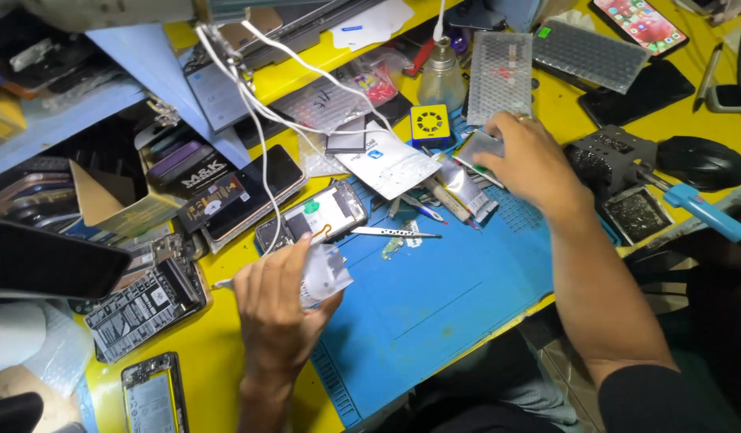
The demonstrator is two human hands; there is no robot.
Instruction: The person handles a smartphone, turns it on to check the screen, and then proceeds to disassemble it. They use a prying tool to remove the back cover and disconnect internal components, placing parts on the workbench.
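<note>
From the head view, the person's left hand point(276, 309) is closing its fingers around a small clear plastic pouch point(324, 274), thin and crinkled, and is pinching it at the left edge of the blue mat point(434, 305), just below an opened phone point(312, 220) that is lying face down with its flat inner parts showing, probably kept close so the pouch's contents are within reach of it. The right hand point(524, 160) is reaching to the mat's far edge, its fingers curling over a shiny silver foil packet point(476, 149) and pressing on it; whether they are fully gripping it cannot be told. Slim metal tweezers point(396, 233) are lying flat on the mat beside the phone, and a soft rubbery texture is showing on the mat against the glossy yellow table point(218, 353)
</note>
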